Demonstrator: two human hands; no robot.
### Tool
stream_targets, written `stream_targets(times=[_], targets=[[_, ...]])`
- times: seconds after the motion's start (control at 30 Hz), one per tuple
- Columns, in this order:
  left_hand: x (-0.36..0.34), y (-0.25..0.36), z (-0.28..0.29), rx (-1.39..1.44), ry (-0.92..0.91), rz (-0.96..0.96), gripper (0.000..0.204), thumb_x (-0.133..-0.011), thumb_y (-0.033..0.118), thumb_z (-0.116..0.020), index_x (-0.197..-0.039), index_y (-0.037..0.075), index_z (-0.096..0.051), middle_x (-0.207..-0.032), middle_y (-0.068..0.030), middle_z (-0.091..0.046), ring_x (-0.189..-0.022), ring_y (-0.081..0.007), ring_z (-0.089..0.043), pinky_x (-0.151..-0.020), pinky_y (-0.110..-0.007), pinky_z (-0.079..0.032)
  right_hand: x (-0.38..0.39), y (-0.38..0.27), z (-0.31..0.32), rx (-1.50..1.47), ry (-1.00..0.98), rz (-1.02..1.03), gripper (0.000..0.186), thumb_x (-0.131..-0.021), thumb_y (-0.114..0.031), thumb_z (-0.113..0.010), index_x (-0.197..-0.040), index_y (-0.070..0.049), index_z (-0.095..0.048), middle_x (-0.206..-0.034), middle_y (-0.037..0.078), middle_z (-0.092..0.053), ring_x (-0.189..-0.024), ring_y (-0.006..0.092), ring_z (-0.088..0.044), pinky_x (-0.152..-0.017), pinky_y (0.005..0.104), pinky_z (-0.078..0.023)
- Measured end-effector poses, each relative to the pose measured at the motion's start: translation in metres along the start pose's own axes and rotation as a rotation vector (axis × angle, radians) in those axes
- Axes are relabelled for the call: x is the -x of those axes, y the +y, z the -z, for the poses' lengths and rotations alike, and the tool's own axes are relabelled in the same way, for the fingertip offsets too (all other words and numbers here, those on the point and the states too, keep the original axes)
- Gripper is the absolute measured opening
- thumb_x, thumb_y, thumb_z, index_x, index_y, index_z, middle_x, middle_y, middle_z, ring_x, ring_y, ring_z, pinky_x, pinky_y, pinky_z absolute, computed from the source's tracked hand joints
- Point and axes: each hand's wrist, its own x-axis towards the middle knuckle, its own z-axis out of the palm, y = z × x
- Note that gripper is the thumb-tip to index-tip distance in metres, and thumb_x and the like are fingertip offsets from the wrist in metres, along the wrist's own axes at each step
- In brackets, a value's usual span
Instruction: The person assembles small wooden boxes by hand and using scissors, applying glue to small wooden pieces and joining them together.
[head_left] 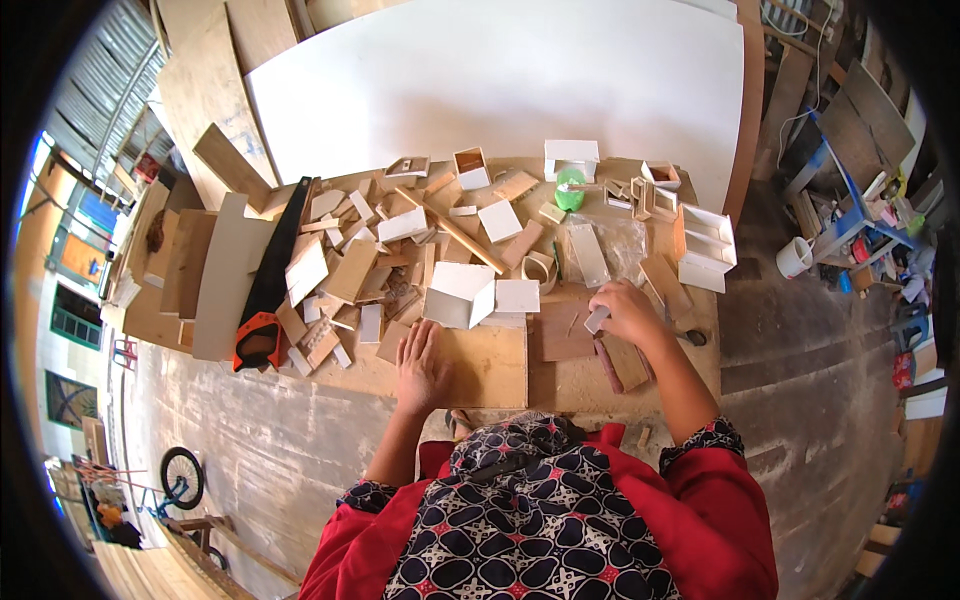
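My left hand [422, 368] lies flat, fingers stretched out, on the left part of a light wooden board [488, 362] at the table's near edge. My right hand [630, 312] pinches a small grey block [597, 319] above the right side of the table. Below that hand are a dark reddish-brown stick [607, 367] and a flat piece of wood [627, 362]. Just beyond the board stands an open white box-like piece [460, 297], beside a white panel [517, 295].
Wood offcuts [350, 272] crowd the table's left half. A handsaw [262, 335] with an orange handle lies at the left. Toward the far right are a green container [570, 190], a roll of tape [540, 270] and a white compartment box [706, 247]. A large white panel [500, 80] stands behind.
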Motion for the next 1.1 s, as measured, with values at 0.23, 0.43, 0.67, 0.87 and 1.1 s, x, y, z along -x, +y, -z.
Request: stream_targets(times=[0.23, 0.43, 0.67, 0.87, 1.1], targets=[[0.000, 0.002, 0.003, 0.027, 0.009, -0.020, 0.067, -0.076, 0.021, -0.062, -0.138, 0.007, -0.042, -0.145, -0.0136, -0.039, -0.135, -0.0338, -0.033, -0.111, -0.048, -0.023, 0.004, -0.003, 0.007, 0.027, 0.107, 0.025, 0.019, -0.064, -0.008, -0.074, -0.079, -0.009, -0.063, -0.084, 0.008, -0.060, -0.089, 0.0305, -0.056, -0.080, 0.0393, -0.047], [0.002, -0.001, 0.001, 0.030, 0.019, -0.029, 0.067, -0.077, 0.022, -0.063, -0.138, 0.007, -0.042, -0.146, -0.0134, -0.038, -0.137, -0.0336, -0.032, -0.112, -0.048, -0.022, 0.017, -0.018, 0.020, -0.126, 0.235, -0.012, 0.014, -0.074, -0.009, -0.072, -0.083, -0.006, -0.062, -0.077, 0.010, -0.063, -0.081, 0.0299, -0.060, -0.073, 0.0383, -0.048], [0.001, -0.012, -0.007, 0.037, 0.002, -0.061, 0.065, -0.079, 0.024, -0.063, -0.138, 0.004, -0.042, -0.147, -0.0151, -0.035, -0.137, -0.0347, -0.030, -0.112, -0.049, -0.021, 0.031, -0.038, 0.005, -0.638, 0.386, -0.231, 0.023, -0.081, -0.007, -0.068, -0.104, -0.001, -0.062, -0.082, 0.010, -0.068, -0.074, 0.0152, -0.064, -0.066, 0.0290, -0.050], [0.021, -0.012, 0.017, 0.224, 0.028, -0.122, 0.064, -0.078, 0.018, -0.067, -0.136, 0.003, -0.043, -0.143, -0.0204, -0.038, -0.136, -0.0395, -0.030, -0.111, -0.048, -0.025, 0.046, -0.056, -0.021, -0.781, 0.358, -0.294, 0.028, -0.084, -0.005, -0.065, -0.112, -0.001, -0.058, -0.081, 0.004, -0.064, -0.069, 0.0097, -0.056, -0.062, 0.0250, -0.047], [0.068, 0.007, 0.074, 0.545, -0.100, -0.131, 0.045, -0.082, 0.014, -0.065, -0.125, 0.001, -0.057, -0.130, -0.0224, -0.052, -0.120, -0.0372, -0.051, -0.099, -0.041, -0.043, 0.056, -0.138, -0.041, -1.222, 0.222, -0.270, 0.017, -0.084, -0.002, -0.063, -0.101, -0.002, -0.059, -0.081, -0.001, -0.061, -0.068, 0.0052, -0.054, -0.059, 0.0213, -0.046]])
